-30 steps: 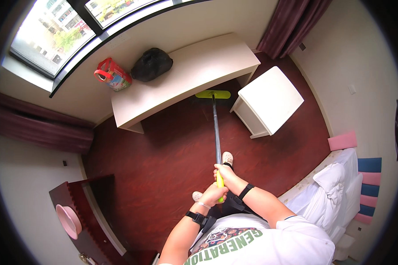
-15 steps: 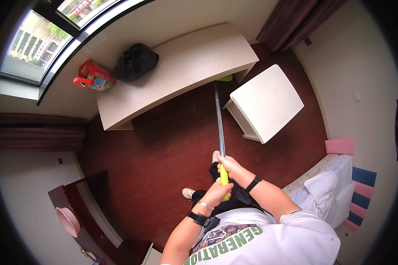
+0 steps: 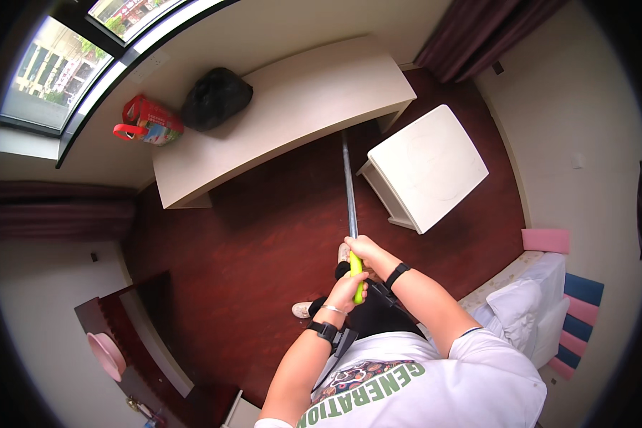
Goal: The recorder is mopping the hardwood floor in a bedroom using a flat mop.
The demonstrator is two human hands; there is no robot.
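A long grey mop pole [image 3: 348,182] with a yellow-green grip slants away from me over the dark red floor. My left hand [image 3: 347,291] is closed around the lower part of the grip. Farther up, where grip meets pole, my right hand [image 3: 364,248] is wrapped round it. The pole's far end passes under the pale desk [image 3: 292,103], which hides the mop head. Just right of the pole stands a white square stool-like table [image 3: 429,167], apart from it.
On the desk's left part sit a black plastic bag [image 3: 216,100] and a red carrier bag [image 3: 153,121]. A bed with white bedding [image 3: 513,307] stands at the right. Left are a dark cabinet with a pink basin [image 3: 107,355]. Purple curtains [image 3: 478,36] hang beyond the desk.
Both hands have pushed the mop forward and slightly left, deeper under the desk. The yellow-green piece at its far end, partly visible before, is now hidden.
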